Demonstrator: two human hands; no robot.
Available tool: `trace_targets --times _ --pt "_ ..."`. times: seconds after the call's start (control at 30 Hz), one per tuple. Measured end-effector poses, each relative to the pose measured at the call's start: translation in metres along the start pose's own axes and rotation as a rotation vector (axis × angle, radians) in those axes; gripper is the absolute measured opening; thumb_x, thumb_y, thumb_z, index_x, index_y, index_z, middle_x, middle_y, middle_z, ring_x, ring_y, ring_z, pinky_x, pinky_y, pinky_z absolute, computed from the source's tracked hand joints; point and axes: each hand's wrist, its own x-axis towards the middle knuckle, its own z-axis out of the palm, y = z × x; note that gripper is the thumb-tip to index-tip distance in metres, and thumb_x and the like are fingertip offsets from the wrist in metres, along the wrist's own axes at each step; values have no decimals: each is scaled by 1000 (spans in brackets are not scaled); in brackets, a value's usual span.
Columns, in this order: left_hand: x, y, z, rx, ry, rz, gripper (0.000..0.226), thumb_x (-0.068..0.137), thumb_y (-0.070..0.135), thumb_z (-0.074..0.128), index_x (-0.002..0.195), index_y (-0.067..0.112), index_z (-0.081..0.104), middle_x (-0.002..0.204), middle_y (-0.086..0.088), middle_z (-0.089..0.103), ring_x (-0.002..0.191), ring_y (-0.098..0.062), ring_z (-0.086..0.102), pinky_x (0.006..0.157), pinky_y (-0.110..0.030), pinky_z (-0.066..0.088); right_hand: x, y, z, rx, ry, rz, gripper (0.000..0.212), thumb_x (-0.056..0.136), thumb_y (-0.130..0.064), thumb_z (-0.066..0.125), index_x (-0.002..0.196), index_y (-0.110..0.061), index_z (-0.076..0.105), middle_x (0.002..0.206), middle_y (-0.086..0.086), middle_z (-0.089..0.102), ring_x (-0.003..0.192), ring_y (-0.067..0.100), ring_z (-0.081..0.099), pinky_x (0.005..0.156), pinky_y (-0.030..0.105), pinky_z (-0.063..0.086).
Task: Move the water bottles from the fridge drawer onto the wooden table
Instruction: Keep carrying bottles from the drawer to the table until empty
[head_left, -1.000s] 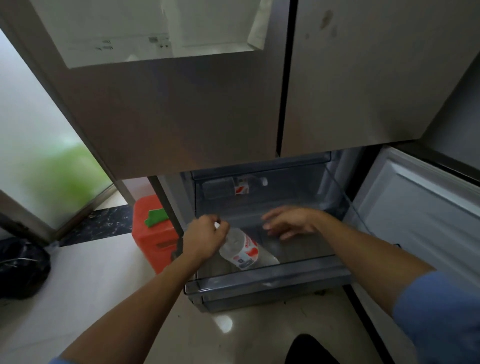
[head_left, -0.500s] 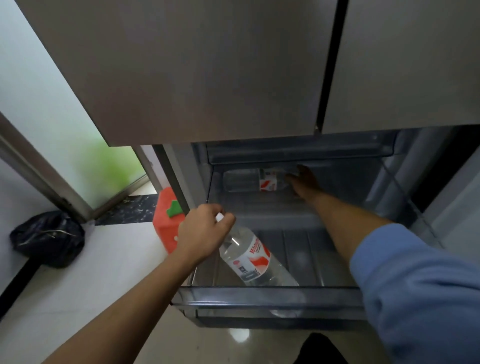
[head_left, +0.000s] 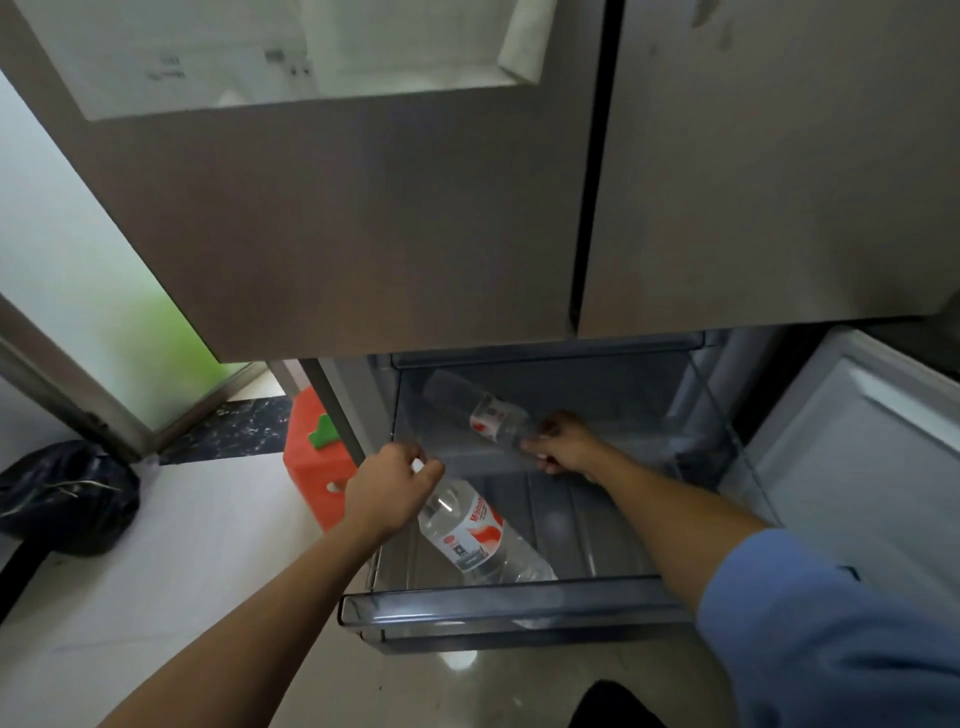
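Down low, under two big grey fridge doors (head_left: 415, 234): an open fridge drawer (head_left: 519, 605), see-through, with ribs along its bottom. Two water bottles inside, both clear, both with a red and white label.

Near bottle (head_left: 478, 535) by the front edge of the drawer, a bit left of the middle. Fat end down against the front wall, cap end up toward the left edge. Left hand (head_left: 392, 488) curled tight round that cap end, fingers and thumb closed on it, cap hidden in the fist.

Far bottle (head_left: 483, 415) near the back edge of the drawer, left of the middle, lying on a slant. Fat end toward the back left corner, thin end toward the middle. Right hand (head_left: 563, 441) wrapped round the thin end, fingers curled on it. Hard to tell whether resting on the back step or lifted off it.

Both bottles well apart, not touching.

Blue sleeve (head_left: 831, 623) on the right arm, over the front right corner of the drawer. Left arm bare.

Left of the fridge, on the pale floor (head_left: 182, 545): an orange plastic box (head_left: 311, 467) with a green bit (head_left: 324, 431) on top, just beside the fridge side. Further left, a black bag (head_left: 67, 493) by the wall. Right of the drawer, a white door panel (head_left: 857, 467), standing open.
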Motion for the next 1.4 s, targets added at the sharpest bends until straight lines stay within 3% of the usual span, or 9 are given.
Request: trace_targets --times 0.13,0.23,0.33,0.53,0.63,0.83,1.03,1.23,1.4 --pt "-14 12 -13 35 -24 84 40 78 54 42 72 20 62 69 0 65 64 -18 62 64 -42 57 -41 -9 -2 -95 32 -74 29 85 -20 72 101 -14 48 82 4 57 58 16 53 43 23 43" --pt "-26 29 -26 135 11 227 51 78 60 31 78 20 62 68 -1 65 65 -20 63 61 -39 55 -72 -18 -15 -285 132 -141 27 84 -30 71 96 -23 49 91 3 60 79 21 57 62 26 41" --pt "-40 44 -40 259 50 370 55 81 60 24 84 19 61 67 -2 65 64 -22 64 59 -36 53 -103 -31 -23 -401 179 -202 23 88 -33 64 101 -25 48 97 8 62 87 27 60 72 33 49" --pt "-59 45 -69 273 143 389 56 80 59 24 80 16 60 66 -7 66 64 -31 64 55 -34 50 -150 -75 -31 -768 282 -336 26 92 -32 50 113 -18 49 106 16 64 93 38 60 72 38 43" --pt "-73 49 -88 251 195 377 56 82 60 24 83 18 59 66 -4 65 62 -26 64 57 -35 52 -169 -101 -38 -972 302 -424 28 95 -35 47 116 -17 50 106 13 64 91 35 60 67 35 36" --pt "-101 58 -141 287 377 280 32 92 50 48 91 21 61 73 2 65 62 -15 60 57 -28 49 -210 -155 -51 -1115 451 -619 31 90 -45 46 107 -20 53 92 7 69 75 29 59 62 32 34" --pt "-171 58 -190 345 596 81 30 89 42 57 86 14 66 75 -9 69 65 -29 61 55 -28 29 -251 -201 -33 -1070 428 -949 29 90 -45 48 93 -16 54 83 6 68 67 28 56 58 30 29" --pt "-286 9 -193 362 651 -244 28 88 41 58 87 13 65 79 -14 69 75 -36 64 58 -31 33 -295 -209 30 -1016 256 -1167 39 91 -53 47 93 -16 56 78 5 66 63 22 55 59 30 38" --pt "-396 -51 -193 405 570 -471 30 89 46 54 87 18 64 77 -5 68 66 -22 58 55 -28 38 -338 -196 136 -1041 46 -1267 45 87 -59 42 92 -17 57 77 6 64 66 26 57 62 34 49"
